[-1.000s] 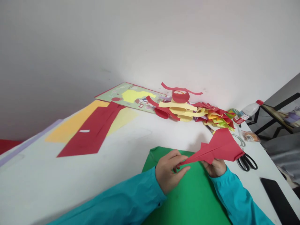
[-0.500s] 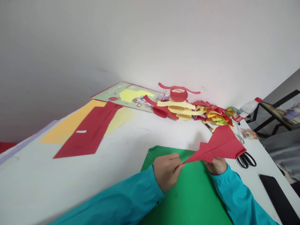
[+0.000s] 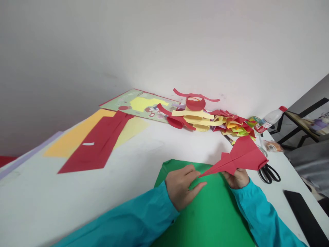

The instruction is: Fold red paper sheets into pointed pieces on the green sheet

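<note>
Here, one red folded paper [image 3: 240, 157] is held up near the far right corner of one green sheet [image 3: 205, 216], pinched from below between the thumb and fingers of the right hand [image 3: 236, 178]. On the left hand [image 3: 180, 189], thumb and forefinger are parted moderately, the paper's pointed tip at the forefinger. Farther right, one pair of scissors [image 3: 269, 174] and one bottle [image 3: 271, 119] are seen.

Left hand [image 3: 182, 188] open, right hand [image 3: 236, 178] closed
</note>
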Tool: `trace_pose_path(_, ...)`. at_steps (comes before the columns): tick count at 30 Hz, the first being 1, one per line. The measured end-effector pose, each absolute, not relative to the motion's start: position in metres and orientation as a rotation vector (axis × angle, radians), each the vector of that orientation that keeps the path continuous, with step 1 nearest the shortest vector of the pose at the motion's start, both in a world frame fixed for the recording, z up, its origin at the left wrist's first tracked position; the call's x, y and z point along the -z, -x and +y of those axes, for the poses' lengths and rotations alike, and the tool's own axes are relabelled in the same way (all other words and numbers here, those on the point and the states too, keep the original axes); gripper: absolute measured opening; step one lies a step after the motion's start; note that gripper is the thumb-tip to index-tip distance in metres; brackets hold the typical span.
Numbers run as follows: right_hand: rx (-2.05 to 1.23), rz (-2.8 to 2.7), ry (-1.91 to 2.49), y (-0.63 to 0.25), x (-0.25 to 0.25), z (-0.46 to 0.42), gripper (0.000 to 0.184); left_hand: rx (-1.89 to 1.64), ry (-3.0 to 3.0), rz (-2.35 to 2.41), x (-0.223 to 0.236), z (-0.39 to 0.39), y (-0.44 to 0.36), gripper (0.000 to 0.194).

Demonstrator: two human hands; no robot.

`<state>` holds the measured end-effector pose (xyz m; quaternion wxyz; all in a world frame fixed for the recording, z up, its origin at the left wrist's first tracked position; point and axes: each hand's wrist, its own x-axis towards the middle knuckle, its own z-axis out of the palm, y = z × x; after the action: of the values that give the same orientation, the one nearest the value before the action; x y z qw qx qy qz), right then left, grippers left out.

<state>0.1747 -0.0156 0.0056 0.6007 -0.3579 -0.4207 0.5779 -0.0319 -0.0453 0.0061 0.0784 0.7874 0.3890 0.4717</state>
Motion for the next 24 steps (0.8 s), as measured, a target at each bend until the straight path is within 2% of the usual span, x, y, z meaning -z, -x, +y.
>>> trace_pose_path(6,-1.349,-0.991,0.823,-0.164,-0.005,-0.021,0.045,-1.397,-2.43,1.135,-0.003,-0.044,0.029,0.021)
trace_pose_path(15,-1.301,-1.109,0.797,-0.161,0.007,-0.02,0.018,-1.289,-2.538,1.142,0.007,-0.047,0.024,0.026)
trace_pose_path(21,-1.269,-1.161,0.79,-0.157,0.003,-0.021,0.028,-1.318,-2.599,1.104,0.01,-0.045,0.024,0.03)
trace_pose_path(24,-1.242,-1.181,0.817,-0.157,0.003,-0.021,0.027,-1.274,-2.615,1.087,0.009,-0.045,0.024,0.037)
